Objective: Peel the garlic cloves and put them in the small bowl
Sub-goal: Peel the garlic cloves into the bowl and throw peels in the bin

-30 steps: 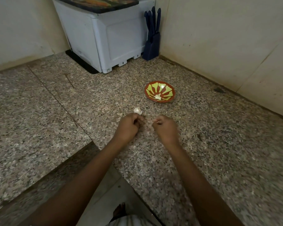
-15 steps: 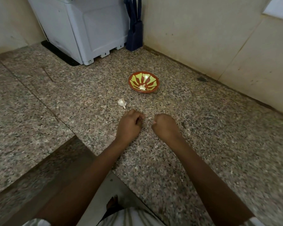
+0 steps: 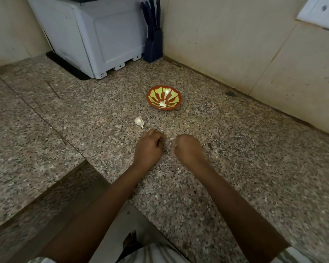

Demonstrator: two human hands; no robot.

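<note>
A small red bowl with a yellow-green petal pattern [image 3: 164,98] stands on the speckled granite counter [image 3: 235,168] and holds a pale peeled garlic clove [image 3: 162,104]. An unpeeled piece of garlic [image 3: 139,121] lies on the counter just beyond my left hand. My left hand [image 3: 148,147] rests on the stone with its fingers curled in, and nothing shows in it. My right hand [image 3: 188,149] sits a short gap to its right, also curled, with its fingertips turned away from the camera. What they pinch is hidden.
A white appliance [image 3: 95,35] stands at the back, with a dark blue knife block [image 3: 153,40] beside it in the corner. Tiled walls close off the back and right. The counter edge [image 3: 87,164] steps down at the lower left.
The view has shifted, so the bowl and the loose garlic sit further from my hands. A pale bit seen at my right fingertips a second ago is now hidden.
</note>
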